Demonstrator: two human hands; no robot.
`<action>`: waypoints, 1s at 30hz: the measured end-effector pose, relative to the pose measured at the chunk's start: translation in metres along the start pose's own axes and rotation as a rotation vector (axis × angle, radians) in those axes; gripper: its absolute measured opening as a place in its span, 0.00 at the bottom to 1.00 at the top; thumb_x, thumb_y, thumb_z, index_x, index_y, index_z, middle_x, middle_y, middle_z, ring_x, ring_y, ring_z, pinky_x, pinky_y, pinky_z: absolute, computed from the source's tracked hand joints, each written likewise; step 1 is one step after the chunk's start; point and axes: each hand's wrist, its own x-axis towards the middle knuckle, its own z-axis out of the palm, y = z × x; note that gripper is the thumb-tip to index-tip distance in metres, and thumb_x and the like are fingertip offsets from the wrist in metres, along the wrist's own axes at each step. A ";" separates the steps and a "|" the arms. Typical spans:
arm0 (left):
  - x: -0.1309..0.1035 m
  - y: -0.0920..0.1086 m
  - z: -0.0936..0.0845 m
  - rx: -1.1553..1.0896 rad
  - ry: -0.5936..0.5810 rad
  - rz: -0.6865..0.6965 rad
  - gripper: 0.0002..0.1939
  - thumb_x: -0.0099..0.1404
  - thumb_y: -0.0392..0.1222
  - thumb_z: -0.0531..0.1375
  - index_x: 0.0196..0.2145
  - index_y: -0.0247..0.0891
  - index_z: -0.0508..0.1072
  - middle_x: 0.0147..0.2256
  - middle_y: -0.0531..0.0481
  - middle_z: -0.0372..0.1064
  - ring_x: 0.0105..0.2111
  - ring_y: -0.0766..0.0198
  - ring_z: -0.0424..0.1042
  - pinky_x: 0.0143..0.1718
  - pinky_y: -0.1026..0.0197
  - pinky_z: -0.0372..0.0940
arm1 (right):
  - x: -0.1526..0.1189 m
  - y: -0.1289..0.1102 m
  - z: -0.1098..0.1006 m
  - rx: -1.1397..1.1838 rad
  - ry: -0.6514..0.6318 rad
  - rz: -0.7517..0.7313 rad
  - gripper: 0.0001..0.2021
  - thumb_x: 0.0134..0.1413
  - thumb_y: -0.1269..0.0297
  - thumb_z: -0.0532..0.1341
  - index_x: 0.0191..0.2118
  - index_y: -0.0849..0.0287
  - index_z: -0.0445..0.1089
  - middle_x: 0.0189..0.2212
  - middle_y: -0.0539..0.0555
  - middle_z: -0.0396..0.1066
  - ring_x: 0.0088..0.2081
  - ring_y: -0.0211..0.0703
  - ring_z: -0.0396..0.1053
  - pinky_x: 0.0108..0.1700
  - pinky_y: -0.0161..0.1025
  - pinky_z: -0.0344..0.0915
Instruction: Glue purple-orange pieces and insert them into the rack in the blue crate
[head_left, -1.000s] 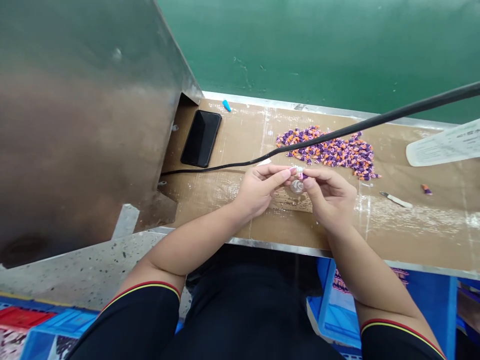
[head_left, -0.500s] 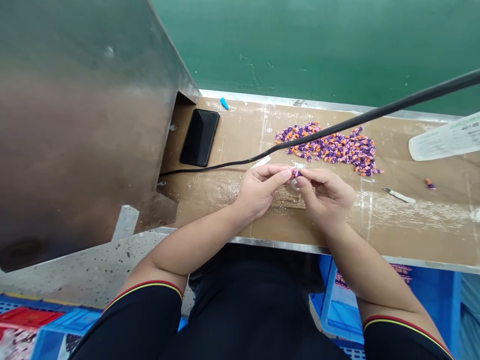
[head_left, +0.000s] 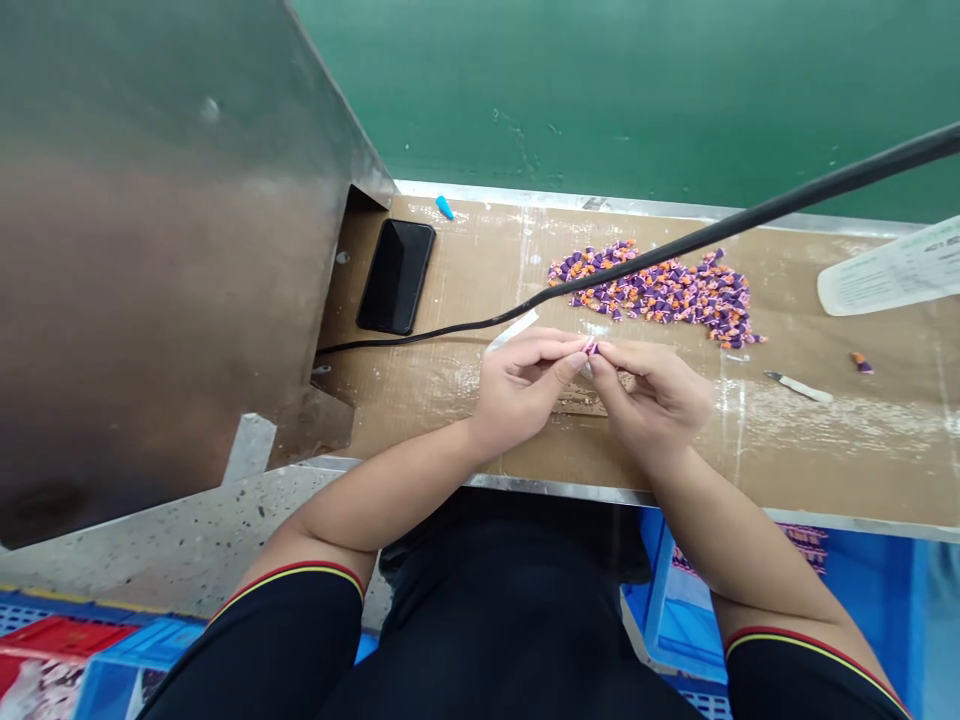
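Note:
Between my two hands is a small purple and pink molded piece (head_left: 592,347), mostly covered by fingertips. My left hand (head_left: 521,385) pinches its left side with thumb and forefinger. From the right, my right hand (head_left: 652,395) pinches the same piece, its other fingers curled. Just beyond them lies a heap of similar purple, orange and pink pieces (head_left: 697,295). One loose orange and purple piece (head_left: 862,362) rests apart on the right. A small knife with a white handle (head_left: 802,387) lies on the table right of my right hand.
A black cable (head_left: 540,298) crosses above the brown-covered table (head_left: 465,270). The phone (head_left: 396,276) lies beside a metal housing (head_left: 172,230) on the left. A blue cone-shaped cap (head_left: 444,207) is at the back; a white translucent container (head_left: 892,275) at the right. Blue bins (head_left: 870,600) stand below.
My hands stay together on the small piece, with the fingers shifted slightly around it. More of the white strip beside my left hand shows. The view has moved a little.

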 end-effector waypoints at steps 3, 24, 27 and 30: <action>-0.002 -0.002 0.000 0.042 -0.008 0.063 0.07 0.74 0.50 0.73 0.46 0.49 0.91 0.46 0.45 0.88 0.48 0.58 0.88 0.54 0.54 0.84 | 0.000 0.001 0.000 0.021 0.024 -0.038 0.04 0.70 0.61 0.73 0.46 0.43 0.86 0.39 0.51 0.88 0.39 0.51 0.87 0.43 0.50 0.87; 0.006 -0.008 -0.007 -0.081 -0.100 -0.200 0.23 0.70 0.60 0.76 0.54 0.43 0.88 0.56 0.39 0.86 0.55 0.53 0.86 0.61 0.50 0.82 | 0.017 0.026 -0.025 -0.002 -0.093 0.089 0.10 0.70 0.62 0.72 0.53 0.48 0.86 0.41 0.51 0.88 0.38 0.45 0.84 0.42 0.43 0.84; 0.008 -0.011 -0.013 -0.013 -0.096 -0.168 0.17 0.72 0.54 0.74 0.52 0.42 0.88 0.55 0.40 0.86 0.54 0.55 0.85 0.60 0.51 0.81 | 0.023 0.040 -0.064 -0.176 -0.275 0.124 0.08 0.70 0.62 0.69 0.48 0.51 0.86 0.41 0.54 0.87 0.37 0.45 0.83 0.43 0.44 0.83; 0.009 -0.013 -0.016 0.049 -0.102 -0.133 0.11 0.74 0.48 0.71 0.49 0.42 0.88 0.53 0.41 0.85 0.51 0.58 0.84 0.56 0.54 0.82 | 0.016 0.045 -0.100 -0.381 -0.539 0.072 0.08 0.68 0.68 0.65 0.40 0.53 0.84 0.38 0.56 0.84 0.38 0.47 0.81 0.43 0.44 0.80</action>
